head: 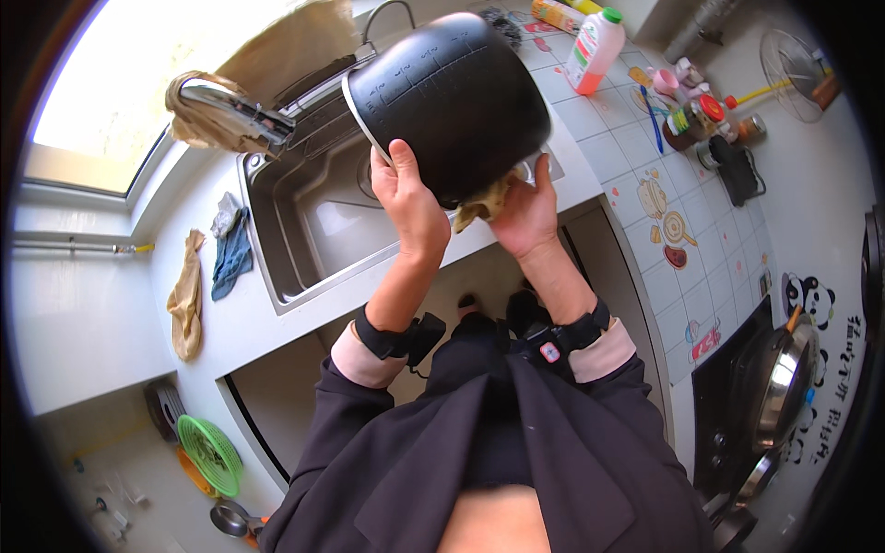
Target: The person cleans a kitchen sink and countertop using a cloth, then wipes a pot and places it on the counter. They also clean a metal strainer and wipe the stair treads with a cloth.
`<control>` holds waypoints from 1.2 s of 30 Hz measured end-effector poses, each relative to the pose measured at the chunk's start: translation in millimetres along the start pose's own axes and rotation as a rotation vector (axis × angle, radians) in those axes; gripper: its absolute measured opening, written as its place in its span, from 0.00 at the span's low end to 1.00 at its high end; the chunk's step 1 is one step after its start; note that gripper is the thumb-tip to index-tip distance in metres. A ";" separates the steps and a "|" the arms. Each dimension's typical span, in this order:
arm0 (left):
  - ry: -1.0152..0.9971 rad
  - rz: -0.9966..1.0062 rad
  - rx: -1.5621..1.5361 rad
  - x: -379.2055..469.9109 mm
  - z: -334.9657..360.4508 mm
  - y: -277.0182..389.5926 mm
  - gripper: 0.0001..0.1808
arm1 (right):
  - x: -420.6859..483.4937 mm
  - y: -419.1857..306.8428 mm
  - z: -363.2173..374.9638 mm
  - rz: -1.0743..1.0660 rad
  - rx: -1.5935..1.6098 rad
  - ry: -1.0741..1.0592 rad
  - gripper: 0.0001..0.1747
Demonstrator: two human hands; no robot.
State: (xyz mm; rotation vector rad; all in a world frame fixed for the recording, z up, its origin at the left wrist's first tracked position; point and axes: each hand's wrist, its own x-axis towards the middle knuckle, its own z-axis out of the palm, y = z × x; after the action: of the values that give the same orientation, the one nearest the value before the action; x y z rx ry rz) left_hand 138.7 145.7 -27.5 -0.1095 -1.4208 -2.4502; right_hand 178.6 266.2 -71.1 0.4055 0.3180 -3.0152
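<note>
A dark rice cooker inner pot (463, 104), marked with a measuring scale on its inside or side wall, is tilted on its side above the steel sink (332, 221). My left hand (409, 197) grips the pot at its pale rim, thumb up on the wall. Under the pot's lower end my right hand (527, 211) holds a crumpled yellowish cloth (484, 204) against it; part of the cloth and some fingers are hidden by the pot. A chrome faucet (235, 114) partly wrapped in brown material stands at the sink's back left.
A blue cloth (232, 256) and a tan cloth (185, 297) lie left of the sink. On the tiled-pattern counter at right stand a pink detergent bottle (596, 52) and jars (695, 123). A pan (785, 387) sits on the stove (726, 401).
</note>
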 end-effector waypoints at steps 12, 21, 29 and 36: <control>-0.062 0.064 0.045 6.8 -6.9 0.7 0.12 | -58.0 -46.7 68.2 -0.126 -0.130 -0.294 0.22; -0.271 -0.365 -0.321 44.0 -0.5 25.6 0.22 | -117.3 -111.9 -22.1 0.002 -0.425 0.133 0.30; -0.612 -1.014 -0.672 -0.3 100.4 -87.2 0.19 | -142.1 -133.5 -99.4 -0.260 -0.048 0.006 0.35; -0.526 -1.431 -0.425 -79.4 180.6 -213.1 0.20 | -206.1 -182.4 -159.6 -0.528 0.052 0.193 0.15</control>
State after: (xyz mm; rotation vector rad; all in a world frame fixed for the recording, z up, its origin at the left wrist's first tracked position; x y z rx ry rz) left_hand 134.8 416.9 -131.2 0.3194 -1.2945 -4.1361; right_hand 397.2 489.5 -130.9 0.7234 0.4184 -3.5083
